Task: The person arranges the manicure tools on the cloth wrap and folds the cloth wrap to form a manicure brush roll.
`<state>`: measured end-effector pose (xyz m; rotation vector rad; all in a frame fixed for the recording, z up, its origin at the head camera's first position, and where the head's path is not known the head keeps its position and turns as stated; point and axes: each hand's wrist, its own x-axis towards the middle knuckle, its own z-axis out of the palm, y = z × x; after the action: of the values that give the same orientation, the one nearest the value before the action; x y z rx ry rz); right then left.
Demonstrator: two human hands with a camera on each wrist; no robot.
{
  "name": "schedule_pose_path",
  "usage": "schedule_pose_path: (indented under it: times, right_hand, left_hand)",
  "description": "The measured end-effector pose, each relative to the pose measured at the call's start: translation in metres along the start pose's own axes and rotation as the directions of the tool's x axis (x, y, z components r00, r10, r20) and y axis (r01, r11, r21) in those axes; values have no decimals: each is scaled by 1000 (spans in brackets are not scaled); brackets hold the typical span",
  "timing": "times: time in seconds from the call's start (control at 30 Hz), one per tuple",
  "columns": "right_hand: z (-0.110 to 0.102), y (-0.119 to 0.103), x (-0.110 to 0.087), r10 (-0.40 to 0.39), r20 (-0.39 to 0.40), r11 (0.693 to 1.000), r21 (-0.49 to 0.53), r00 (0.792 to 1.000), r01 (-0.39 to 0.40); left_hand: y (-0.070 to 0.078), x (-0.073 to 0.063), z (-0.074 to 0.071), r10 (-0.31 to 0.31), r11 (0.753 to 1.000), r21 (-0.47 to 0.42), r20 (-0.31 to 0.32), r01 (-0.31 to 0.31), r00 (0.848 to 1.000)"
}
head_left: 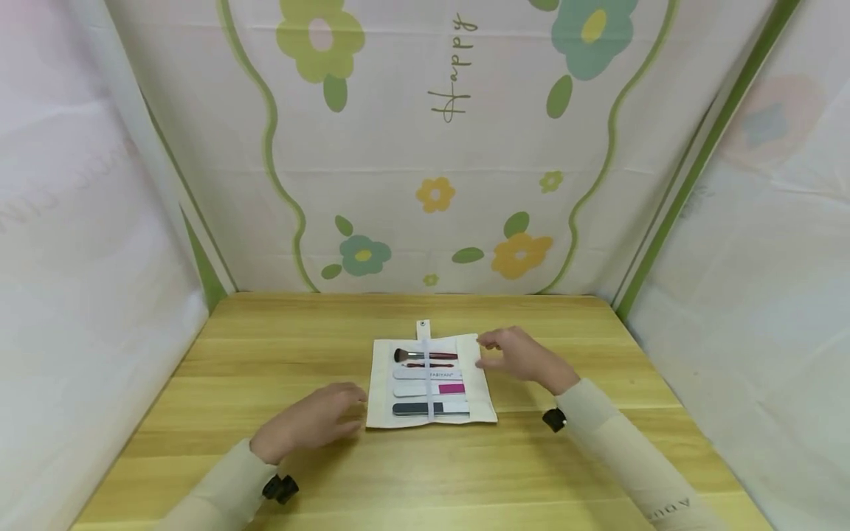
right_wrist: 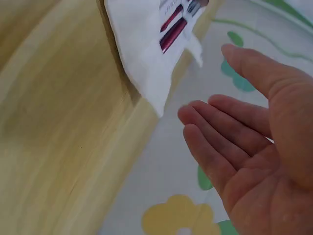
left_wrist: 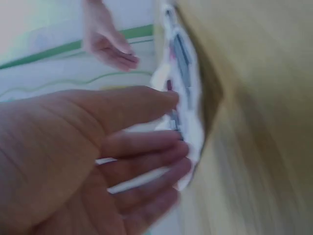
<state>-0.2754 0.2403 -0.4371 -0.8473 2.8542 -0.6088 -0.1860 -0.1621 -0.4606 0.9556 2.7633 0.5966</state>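
A white fabric roll-up case (head_left: 380, 383) lies unfolded on the table, its snap tab pointing to the far side. Under its strap are a makeup brush (head_left: 406, 355), a thin dark-red tool (head_left: 430, 366) and several nail files (head_left: 417, 408). My left hand (head_left: 312, 419) is beside the case's left edge, fingers relaxed and thumb apart; whether the fingertips touch the fabric I cannot tell. At the upper right edge hovers my right hand (head_left: 521, 354), fingers loosely extended. In the right wrist view, that hand (right_wrist: 249, 142) holds nothing and appears apart from the case (right_wrist: 139, 54).
The wooden table (head_left: 279, 332) has a flower-printed cloth wall (head_left: 398, 147) along its far edge. Pale cloth walls also stand at the left (head_left: 86, 221) and right (head_left: 750, 295). A small black device (head_left: 280, 488) sits at each wrist.
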Motion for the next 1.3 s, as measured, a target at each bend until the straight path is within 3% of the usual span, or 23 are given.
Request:
schedule_pose_path:
  times: [0.13,0.27,0.5,0.8,0.93,1.1,1.3]
  right_hand:
    - [5,-11,-23,-103,62,989,-97,993,108]
    - [20,-14,-43,-163,84,972,-158,983,175]
    - [45,-13,-59,-105,127,985,-124,986,120]
    - [54,-6,-61,-98,75,991,-84,992,104]
    - [52,-2,-59,-93,56,995,-16,994,94]
    - [52,4,-52,-70,20,994,88,997,68]
    - [52,10,-42,40,-23,978,205,999,-34]
  left_hand:
    - [-1,2,5,70,994,89,-16,-68,997]
    - [-1,6,13,103,986,135,-35,-97,994]
    - [-2,9,22,91,986,141,-24,-87,996]
    - [-7,11,31,149,971,196,-52,-136,987]
    - [-8,12,29,151,980,143,-64,-140,987]
    - [-16,16,25,111,993,-44,-69,-114,991]
    - [-28,22,24,7,946,-322,-76,-31,997]
